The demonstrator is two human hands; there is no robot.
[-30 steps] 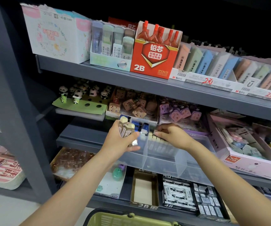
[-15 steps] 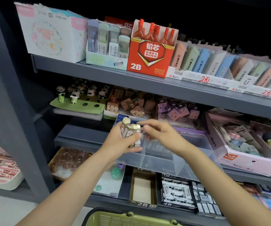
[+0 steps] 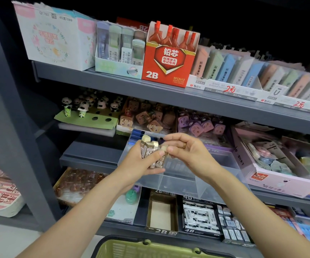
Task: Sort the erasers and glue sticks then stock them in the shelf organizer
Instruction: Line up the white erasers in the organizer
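My left hand [image 3: 141, 162] grips a bunch of brown-sleeved 2B erasers [image 3: 149, 150] with cream tips, held upright in front of the middle shelf. My right hand [image 3: 186, 152] pinches the top of one eraser [image 3: 163, 148] at the right side of the bunch. Both hands hover over a clear plastic shelf organizer [image 3: 180, 181] with dividers; a row of pale erasers shows blurred inside it, partly hidden by my hands. Blue-wrapped items [image 3: 136, 135] stand at its back left.
Above, the top shelf [image 3: 113, 81] carries a red 2B lead box [image 3: 169, 58] and pastel eraser boxes. Panda and toast-shaped erasers fill the middle shelf behind the organizer. A pink box [image 3: 273, 175] sits right. Below are 2B and 4B eraser boxes; a green basket [image 3: 150, 248] is at the bottom edge.
My right hand lifted out of the organizer and moved left to the eraser bunch, where it now pinches one eraser. My left hand stayed about where it was, holding the bunch.
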